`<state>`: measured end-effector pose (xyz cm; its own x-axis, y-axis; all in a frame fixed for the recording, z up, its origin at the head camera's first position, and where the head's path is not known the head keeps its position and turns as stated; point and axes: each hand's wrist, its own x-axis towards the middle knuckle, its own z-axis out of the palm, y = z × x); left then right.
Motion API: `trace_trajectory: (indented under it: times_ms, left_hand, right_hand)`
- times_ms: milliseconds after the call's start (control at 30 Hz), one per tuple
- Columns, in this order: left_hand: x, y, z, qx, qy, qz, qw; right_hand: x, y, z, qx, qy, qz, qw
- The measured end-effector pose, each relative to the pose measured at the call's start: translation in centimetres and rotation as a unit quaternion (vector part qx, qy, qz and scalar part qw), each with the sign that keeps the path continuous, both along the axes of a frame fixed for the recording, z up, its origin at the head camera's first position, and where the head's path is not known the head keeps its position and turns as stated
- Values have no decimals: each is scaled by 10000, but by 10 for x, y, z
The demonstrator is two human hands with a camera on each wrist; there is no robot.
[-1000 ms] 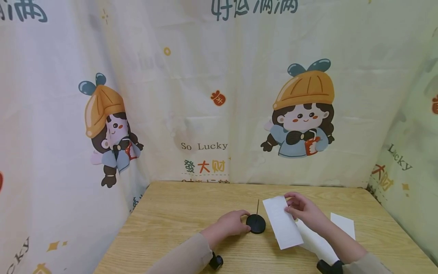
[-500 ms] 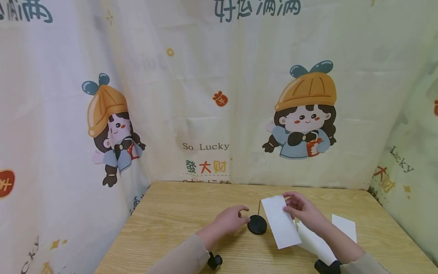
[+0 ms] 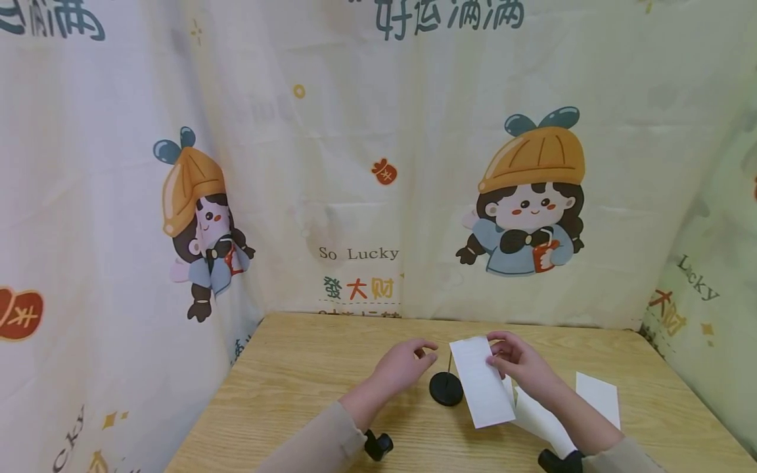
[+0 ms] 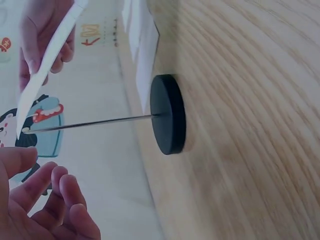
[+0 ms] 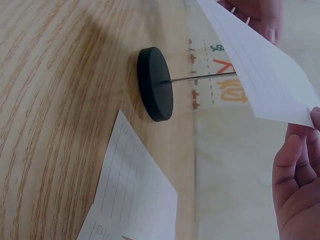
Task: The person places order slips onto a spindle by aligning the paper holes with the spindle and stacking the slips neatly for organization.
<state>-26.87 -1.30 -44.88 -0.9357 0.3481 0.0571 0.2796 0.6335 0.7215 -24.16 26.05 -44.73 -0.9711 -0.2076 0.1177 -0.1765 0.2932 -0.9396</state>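
Right hand [image 3: 523, 368] pinches the white rectangular paper sheet [image 3: 481, 384] just right of the thin upright metal spike [image 4: 92, 123]; left hand [image 3: 403, 365], nearer the spike, hangs relaxed, empty.

Left hand [image 4: 50, 207] near metal spike [image 4: 90, 123]

Wood-grain tabletop [image 3: 307, 387] here, black round base [image 3: 446, 391] planted midway between side edges, spike [image 4: 90, 124] upright, lined slips [image 5: 137, 182] over toward the right edge
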Motion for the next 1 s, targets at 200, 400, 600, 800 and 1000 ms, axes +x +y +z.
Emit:
trace_trajectory:
  times_ms: [200,400,600,800,1000]
  left_hand:
    - [0,9,5,382,91,40,9992]
    - [0,20,8,765,182,140,9968]
    - [-6,31,3,878,271,182,9956]
    - [-9,36,1,856,155,234,9959]
    - [-8,37,6,817,64,293,9962]
  right_hand:
    - [1,-1,-2,-25,41,-173,9998]
    - [-2,-4,-6,-38,22,-241,9997]
    - [-3,-6,-10,-191,80,-250,9995]
    - [-1,-8,-12,-234,16,-334,9992]
    - [-3,-11,-12,-177,-55,-413,9990]
